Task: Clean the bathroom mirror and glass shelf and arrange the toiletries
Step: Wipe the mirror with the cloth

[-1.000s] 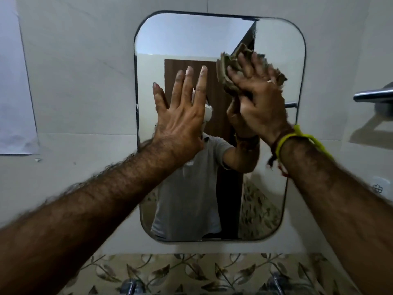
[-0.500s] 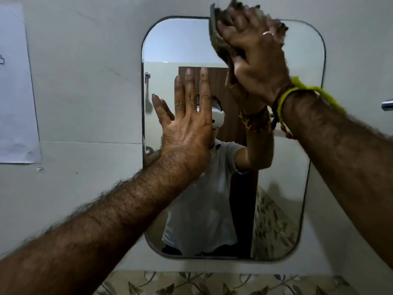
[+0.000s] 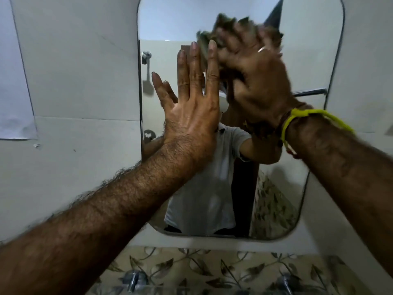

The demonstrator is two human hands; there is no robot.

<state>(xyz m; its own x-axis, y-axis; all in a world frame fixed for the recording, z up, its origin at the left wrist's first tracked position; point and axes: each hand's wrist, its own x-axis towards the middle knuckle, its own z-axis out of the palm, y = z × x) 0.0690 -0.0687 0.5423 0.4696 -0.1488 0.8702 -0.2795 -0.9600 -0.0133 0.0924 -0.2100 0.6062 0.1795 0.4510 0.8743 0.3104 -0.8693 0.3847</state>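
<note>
A rounded wall mirror (image 3: 308, 50) fills the upper middle of the head view. My left hand (image 3: 192, 107) lies flat against the glass with straight, spread fingers. My right hand (image 3: 255, 75), blurred by motion, presses a crumpled olive-brown cloth (image 3: 214, 35) to the upper part of the mirror, its fingers curled over the cloth. A ring sits on one finger and a yellow thread band circles the right wrist. The mirror reflects a person in a white shirt. No glass shelf or toiletries are in view.
Pale wall tiles (image 3: 74, 71) surround the mirror. A white paper sheet (image 3: 12, 92) is stuck to the wall at far left. Leaf-patterned tiles (image 3: 212, 271) run below the mirror, with two chrome tap tops (image 3: 133, 278) at the bottom edge.
My right hand has swept the cloth from the mirror's top edge down and slightly right over the glass. The left hand stays flat on the mirror. The view has moved closer.
</note>
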